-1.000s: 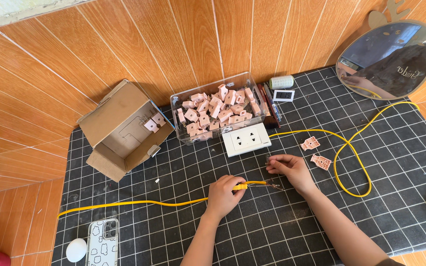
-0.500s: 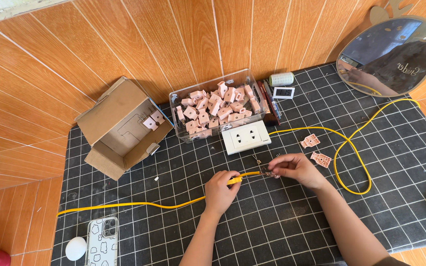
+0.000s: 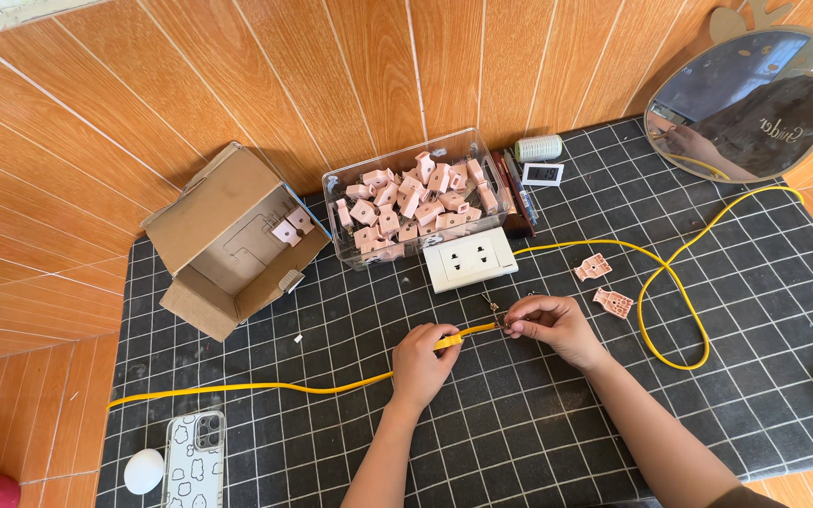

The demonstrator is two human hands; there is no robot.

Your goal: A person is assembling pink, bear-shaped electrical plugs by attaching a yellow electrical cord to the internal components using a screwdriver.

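My left hand (image 3: 422, 360) grips a yellow cable (image 3: 265, 387) near its end, low in the middle of the black grid mat (image 3: 519, 423). Just to the right, my right hand (image 3: 554, 325) pinches the bare wire strands (image 3: 493, 309) that stick out of that cable end. A white double wall socket (image 3: 470, 259) lies just beyond the hands, with a second length of yellow cable (image 3: 670, 282) running from it and looping to the right. Two small pink plastic parts (image 3: 604, 285) lie right of my right hand.
A clear box (image 3: 413, 202) full of pink parts stands behind the socket. An open cardboard box (image 3: 232, 240) sits at the left. A phone (image 3: 194, 459) and a white egg-shaped object (image 3: 144, 470) lie at the bottom left. A round mirror (image 3: 750, 99) leans at the top right.
Both hands have shifted slightly up and to the right along the cable. The bare strands now point upward between my fingers.
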